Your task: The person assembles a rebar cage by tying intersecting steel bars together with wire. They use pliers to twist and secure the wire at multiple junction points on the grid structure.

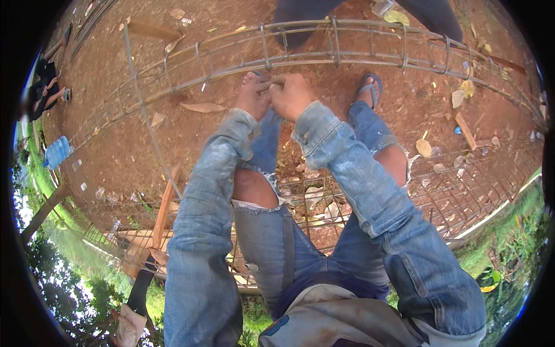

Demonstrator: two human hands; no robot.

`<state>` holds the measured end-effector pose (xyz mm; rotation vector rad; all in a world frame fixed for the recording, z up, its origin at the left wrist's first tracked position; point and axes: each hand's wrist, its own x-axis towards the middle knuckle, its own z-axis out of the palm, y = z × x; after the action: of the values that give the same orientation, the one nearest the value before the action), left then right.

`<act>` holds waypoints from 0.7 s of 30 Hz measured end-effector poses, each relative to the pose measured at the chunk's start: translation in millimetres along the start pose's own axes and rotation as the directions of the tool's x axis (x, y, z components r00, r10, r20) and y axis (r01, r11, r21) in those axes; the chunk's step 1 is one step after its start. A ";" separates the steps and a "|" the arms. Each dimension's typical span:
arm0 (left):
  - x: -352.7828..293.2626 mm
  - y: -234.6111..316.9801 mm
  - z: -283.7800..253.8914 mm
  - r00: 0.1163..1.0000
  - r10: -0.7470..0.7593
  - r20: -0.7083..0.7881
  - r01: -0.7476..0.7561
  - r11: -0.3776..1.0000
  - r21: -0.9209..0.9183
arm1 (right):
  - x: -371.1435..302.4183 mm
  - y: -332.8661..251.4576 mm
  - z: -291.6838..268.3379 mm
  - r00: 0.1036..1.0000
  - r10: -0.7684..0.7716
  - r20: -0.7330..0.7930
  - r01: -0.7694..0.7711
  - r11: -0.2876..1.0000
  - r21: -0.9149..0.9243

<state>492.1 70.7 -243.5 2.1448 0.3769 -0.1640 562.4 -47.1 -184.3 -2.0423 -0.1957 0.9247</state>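
My left hand and my right hand meet in front of me, fingers closed and pressed together. Whatever lies between the fingertips is too small and hidden to name. Just beyond the hands, a long rebar cage of thin steel bars crosses from left to right. Square wire stirrups are spaced along its length. Both hands are on the near side of the cage, over my foot in a flip-flop; I cannot tell whether they touch the steel.
A person's dark-trousered legs stand beyond the cage. Another person sits at far left, near a blue water jug. A steel bar slants across at left. Rebar grids lie beneath and behind me. Wooden pieces and dry leaves litter the red soil.
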 end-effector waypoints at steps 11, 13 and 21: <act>25.0 31.3 -21.4 0.699 -0.571 0.431 0.695 0.397 -0.600 | 0.3 46.9 9.1 0.910 0.410 0.061 -0.263 0.458 0.849; 24.5 33.9 -24.6 0.694 -0.578 0.428 0.711 0.459 -0.533 | 13.6 50.6 7.8 0.908 0.333 0.256 -0.370 0.344 0.863; 19.5 16.2 -22.7 0.805 -0.494 0.329 0.593 0.688 -0.419 | 29.9 57.2 21.0 0.883 0.251 0.397 -0.408 -0.008 0.913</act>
<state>515.2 84.8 -223.0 1.4230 0.8489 -0.5494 558.6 -55.3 -251.5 -0.6153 0.7851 1.0063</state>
